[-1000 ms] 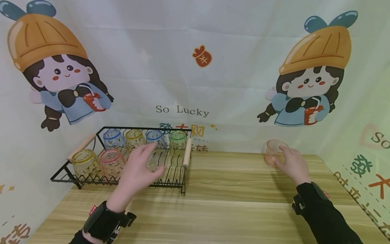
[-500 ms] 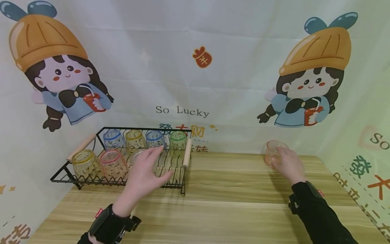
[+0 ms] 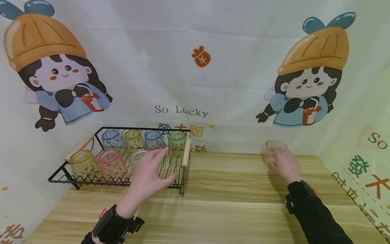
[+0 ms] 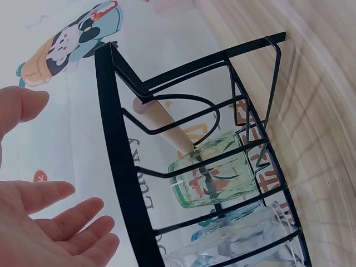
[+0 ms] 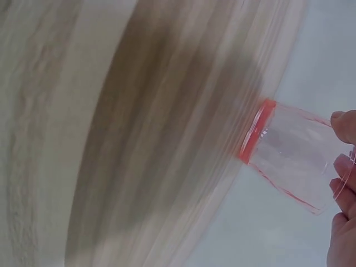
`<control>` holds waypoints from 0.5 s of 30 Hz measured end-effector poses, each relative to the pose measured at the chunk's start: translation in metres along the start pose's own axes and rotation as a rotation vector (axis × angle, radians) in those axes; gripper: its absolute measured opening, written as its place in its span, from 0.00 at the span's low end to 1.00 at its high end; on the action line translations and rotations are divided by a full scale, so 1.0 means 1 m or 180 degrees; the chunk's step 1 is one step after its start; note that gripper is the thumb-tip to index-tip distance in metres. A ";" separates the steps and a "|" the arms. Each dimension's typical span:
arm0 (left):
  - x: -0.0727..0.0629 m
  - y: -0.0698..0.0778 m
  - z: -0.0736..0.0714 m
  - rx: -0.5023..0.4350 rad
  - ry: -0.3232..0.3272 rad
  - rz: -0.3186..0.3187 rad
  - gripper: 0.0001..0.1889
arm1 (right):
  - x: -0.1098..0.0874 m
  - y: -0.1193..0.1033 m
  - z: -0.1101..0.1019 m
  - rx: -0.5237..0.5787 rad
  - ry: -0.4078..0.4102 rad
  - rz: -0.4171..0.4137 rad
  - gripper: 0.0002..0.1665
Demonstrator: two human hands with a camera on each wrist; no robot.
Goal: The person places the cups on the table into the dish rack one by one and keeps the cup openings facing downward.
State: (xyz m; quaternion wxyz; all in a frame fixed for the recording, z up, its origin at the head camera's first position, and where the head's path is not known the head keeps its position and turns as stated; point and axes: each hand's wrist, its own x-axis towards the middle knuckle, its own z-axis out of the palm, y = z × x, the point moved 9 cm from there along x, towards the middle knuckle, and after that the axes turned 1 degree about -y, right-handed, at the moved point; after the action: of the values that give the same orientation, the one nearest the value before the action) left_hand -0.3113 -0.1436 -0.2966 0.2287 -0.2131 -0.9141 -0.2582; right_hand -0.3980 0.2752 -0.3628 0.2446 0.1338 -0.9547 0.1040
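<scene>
A clear glass with a pink tint stands upright on the table at the right, its thick red base down. My right hand grips it near the rim, thumb on one side and fingers on the other. At the left is a black wire dish rack with wooden handles. My left hand hovers over its front right part, fingers apart and holding nothing. Just behind that hand, and partly covered by it, is a colourless glass. In the left wrist view, a green glass shows through the rack's wires.
Several coloured glasses sit in the rack, coloured ends up: a yellow glass and a pink-rimmed glass in front, blue, yellow and green behind. A printed cloth hangs right behind the wooden table.
My left hand has shifted right and slightly down, uncovering the colourless glass. My right hand has moved a little left, its fingers closing in around the pink-tinted glass, which stays in place.
</scene>
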 end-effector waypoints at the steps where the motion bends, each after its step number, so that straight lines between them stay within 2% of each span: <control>1: 0.000 0.000 0.000 0.0008 -0.0004 -0.0008 0.45 | 0.000 -0.001 0.000 -0.0014 0.0007 -0.0029 0.26; 4: 0.000 0.000 0.002 -0.0011 -0.0006 -0.0024 0.45 | 0.000 -0.004 0.000 -0.0053 -0.0001 -0.0062 0.26; 9: 0.000 0.002 0.003 -0.0068 -0.0009 -0.0028 0.45 | 0.002 -0.003 0.001 -0.0100 0.0073 0.0073 0.24; 15: 0.000 0.002 0.005 -0.0082 -0.0035 -0.0059 0.45 | 0.002 -0.001 0.000 -0.0122 0.0310 0.0297 0.12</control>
State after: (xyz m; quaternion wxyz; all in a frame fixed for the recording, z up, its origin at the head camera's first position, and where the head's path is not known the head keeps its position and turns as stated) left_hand -0.3120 -0.1395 -0.2996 0.2185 -0.2090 -0.9139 -0.2709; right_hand -0.3994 0.2737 -0.3619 0.2881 0.0792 -0.9487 0.1034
